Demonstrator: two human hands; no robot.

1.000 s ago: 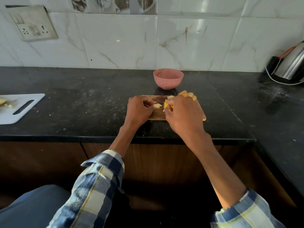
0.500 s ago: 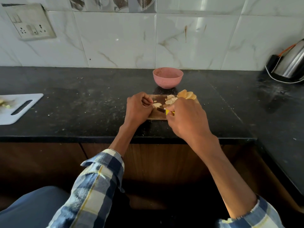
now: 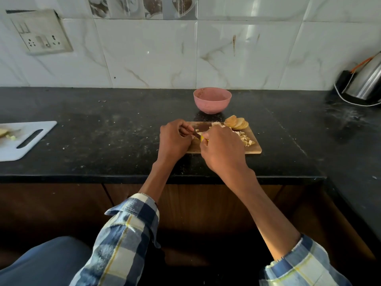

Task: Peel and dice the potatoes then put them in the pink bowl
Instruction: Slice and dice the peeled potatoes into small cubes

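- Nearest, the right hand (image 3: 223, 150) is clenched round a yellow-handled knife (image 3: 201, 135), its dark blade pointing toward ten o'clock, into the left hand (image 3: 174, 141).
- The left hand's fingers curl down on the potato piece being cut — mostly hidden, so its long axis cannot be told.
- Both work on the flat wooden cutting board (image 3: 254, 150), which lies crosswise.
- At two o'clock from the hands sit pale, irregular potato dice (image 3: 246, 139), then overlapping round potato slices (image 3: 237, 123).
- Farthest, at twelve o'clock just beyond the board, stands the matte pink bowl (image 3: 212, 100) — the right hand looks nearer it.
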